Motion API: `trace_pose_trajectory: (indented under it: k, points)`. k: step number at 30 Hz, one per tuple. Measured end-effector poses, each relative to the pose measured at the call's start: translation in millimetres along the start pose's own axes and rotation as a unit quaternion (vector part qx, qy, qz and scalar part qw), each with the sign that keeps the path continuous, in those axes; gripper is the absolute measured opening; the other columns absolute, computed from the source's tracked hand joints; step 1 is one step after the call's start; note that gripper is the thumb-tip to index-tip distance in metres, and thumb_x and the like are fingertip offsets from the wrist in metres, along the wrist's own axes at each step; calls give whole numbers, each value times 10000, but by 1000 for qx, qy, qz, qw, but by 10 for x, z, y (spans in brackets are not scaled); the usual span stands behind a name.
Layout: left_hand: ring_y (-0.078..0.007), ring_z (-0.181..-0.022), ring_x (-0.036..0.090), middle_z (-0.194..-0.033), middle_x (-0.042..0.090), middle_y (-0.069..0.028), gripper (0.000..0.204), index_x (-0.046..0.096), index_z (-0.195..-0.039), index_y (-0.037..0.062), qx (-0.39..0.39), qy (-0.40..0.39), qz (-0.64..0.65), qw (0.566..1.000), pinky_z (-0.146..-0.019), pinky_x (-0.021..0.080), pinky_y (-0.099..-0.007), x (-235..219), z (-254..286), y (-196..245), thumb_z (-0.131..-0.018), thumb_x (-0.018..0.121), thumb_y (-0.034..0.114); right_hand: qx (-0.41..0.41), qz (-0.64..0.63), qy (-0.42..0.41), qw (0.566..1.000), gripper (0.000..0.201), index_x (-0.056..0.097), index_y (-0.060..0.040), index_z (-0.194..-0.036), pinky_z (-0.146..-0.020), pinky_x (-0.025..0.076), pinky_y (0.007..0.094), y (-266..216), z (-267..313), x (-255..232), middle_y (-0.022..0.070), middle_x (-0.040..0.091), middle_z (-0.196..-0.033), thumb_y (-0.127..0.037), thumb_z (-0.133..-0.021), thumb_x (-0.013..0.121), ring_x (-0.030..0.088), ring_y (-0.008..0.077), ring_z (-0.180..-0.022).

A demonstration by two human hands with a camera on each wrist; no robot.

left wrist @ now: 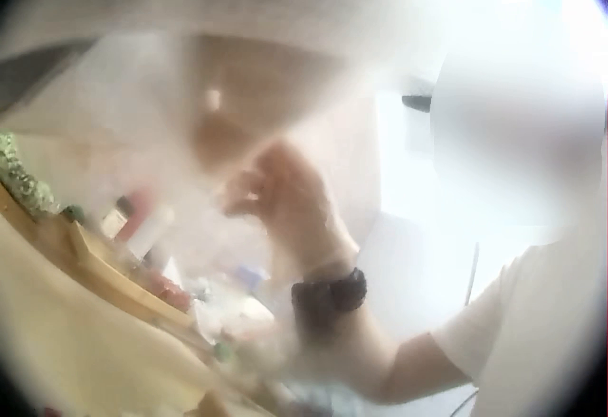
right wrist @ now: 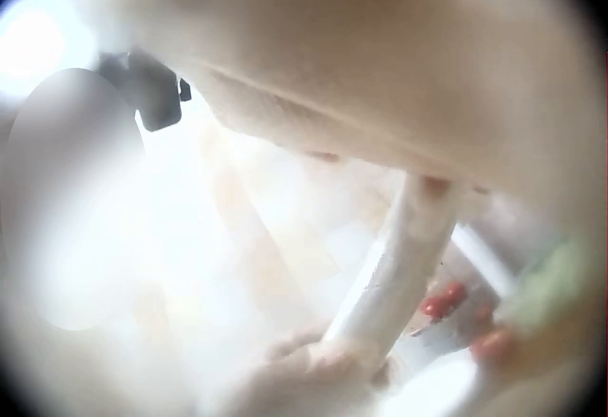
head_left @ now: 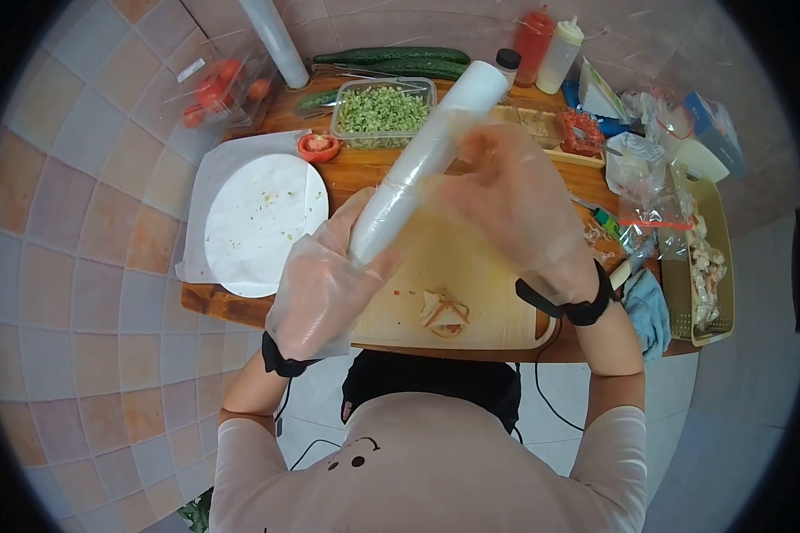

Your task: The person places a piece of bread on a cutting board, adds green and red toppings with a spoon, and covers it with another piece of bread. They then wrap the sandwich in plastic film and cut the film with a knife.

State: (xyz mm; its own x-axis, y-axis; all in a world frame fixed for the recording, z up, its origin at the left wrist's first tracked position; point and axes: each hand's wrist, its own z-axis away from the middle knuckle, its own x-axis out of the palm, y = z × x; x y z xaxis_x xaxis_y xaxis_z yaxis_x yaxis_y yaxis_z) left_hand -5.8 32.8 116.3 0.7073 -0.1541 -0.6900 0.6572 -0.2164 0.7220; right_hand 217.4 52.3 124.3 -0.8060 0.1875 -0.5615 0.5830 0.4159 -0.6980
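Note:
My gloved left hand [head_left: 320, 289] grips the lower end of a long white roll of plastic wrap [head_left: 409, 178], which slants up to the right over the cutting board [head_left: 507, 311]. My gloved right hand [head_left: 516, 191] is beside the upper half of the roll, its fingers bent and blurred. In the left wrist view the right hand [left wrist: 290, 208] has finger and thumb curved towards each other; whether they pinch film I cannot tell. The right wrist view shows the roll [right wrist: 389, 270] rising from the left hand [right wrist: 313, 379]. A small cut sandwich [head_left: 444, 315] lies on the board below.
A white round plate [head_left: 267, 222] with crumbs lies at left, near a cut tomato [head_left: 318, 147]. Behind are a tub of chopped greens [head_left: 384, 111], cucumbers [head_left: 391, 60] and sauce bottles [head_left: 560, 55]. To the right sit a blue cloth [head_left: 646, 311] and a basket [head_left: 716, 329].

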Motion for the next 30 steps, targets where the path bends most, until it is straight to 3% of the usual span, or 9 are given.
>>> trace_pose_trajectory:
  k: [4,7,10,11,13,17,25,28,30]
  points:
    - [-369,-1048,685,-1265,676,-207,679,522,-1435,33,57,54,-120,990,-906,545,-414,146,-10,-157,-820,781,157,-124,191,-39,973,213,639,-14,-1034,-751,532,420,146,-21,112,191,637,-991,-211,-951,649,642,361,-840]
    - [-387,-1017,674,-1216,681,-200,703,499,-1469,75,72,56,-160,983,-887,548,-434,121,2,-151,-823,767,148,-144,199,-111,963,224,622,-2,-1035,-745,528,431,124,-41,109,215,633,-998,-207,-947,643,622,385,-828]
    - [-397,-1000,670,-1124,679,-224,700,498,-1483,122,91,40,-145,984,-873,555,-432,54,-25,-109,-831,753,143,-101,51,-76,991,225,600,15,-1039,-742,534,402,151,-25,112,183,633,-947,-200,-977,624,655,319,-816]
    - [-398,-996,669,-1089,678,-234,697,500,-1486,138,101,35,-135,985,-868,558,-428,43,-36,-110,-835,748,143,-12,-41,-113,993,217,593,18,-1033,-748,538,388,132,-24,87,162,629,-936,-193,-987,620,664,285,-820]
    - [-388,-985,675,-1091,672,-247,700,503,-1487,162,63,58,-159,984,-859,563,-429,64,-41,-125,-833,753,145,166,-221,-178,944,204,579,22,-1022,-760,545,359,68,-30,14,121,621,-913,-179,-1008,612,681,218,-827]
    - [-364,-917,705,-1118,693,-227,703,516,-1481,203,60,93,-216,970,-794,584,-423,121,-45,-120,-827,768,147,178,-304,-177,919,188,567,10,-1022,-802,556,323,129,-21,2,64,610,-937,-175,-1041,589,686,163,-851]
    - [-331,-753,717,-1068,729,-150,769,493,-1497,180,196,165,-227,940,-638,581,-409,107,-77,-308,-793,799,132,189,-539,-150,807,159,577,-20,-1019,-860,571,336,245,44,-61,50,627,-976,-175,-1036,611,691,173,-862]
    - [-322,-713,706,-1040,729,-135,776,481,-1501,161,207,178,-234,933,-604,571,-405,138,-93,-331,-793,800,155,166,-499,-140,839,177,589,-25,-1040,-814,564,328,302,24,-24,39,633,-979,-197,-1030,632,684,163,-874]
    - [-318,-708,706,-1034,731,-134,782,476,-1505,157,193,177,-233,937,-599,570,-400,161,-96,-316,-796,803,173,164,-403,-124,892,199,602,-13,-1036,-786,553,340,220,47,-62,73,651,-978,-202,-1007,659,688,193,-869]
